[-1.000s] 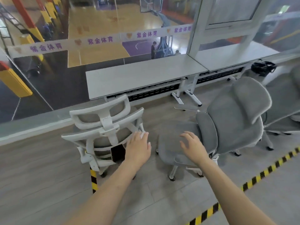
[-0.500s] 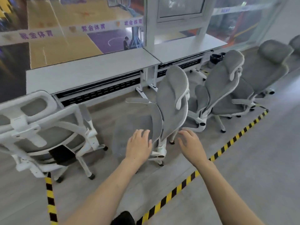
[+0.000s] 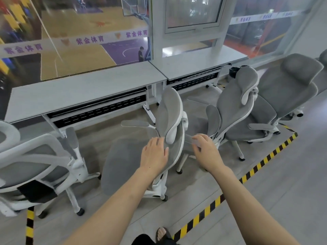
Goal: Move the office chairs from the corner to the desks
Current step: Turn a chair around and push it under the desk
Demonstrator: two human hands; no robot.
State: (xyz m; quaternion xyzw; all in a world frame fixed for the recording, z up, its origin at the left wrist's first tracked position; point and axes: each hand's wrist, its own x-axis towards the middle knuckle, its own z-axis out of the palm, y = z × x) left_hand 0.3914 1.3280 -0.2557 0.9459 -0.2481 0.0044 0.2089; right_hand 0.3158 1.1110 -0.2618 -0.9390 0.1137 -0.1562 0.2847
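The chair (image 3: 169, 121) under the left hand's fingers (image 3: 155, 141) is grey mesh in a white frame, and the chairs just past the right hand's fingers (image 3: 198, 138), one (image 3: 235, 103) near and one (image 3: 290, 85) farther off, show the same grey and white, as does the chair (image 3: 35, 161) well to the left, which bears a black tag (image 3: 35, 190). Beyond the fingertips the desks (image 3: 79, 89) are pale grey over black slotted panels (image 3: 99, 112), and the floor (image 3: 283, 183) is grey with tape (image 3: 247, 174) striped yellow and black; behind the glass a white banner (image 3: 88, 39) carries purple characters over a tan and purple court (image 3: 85, 55)
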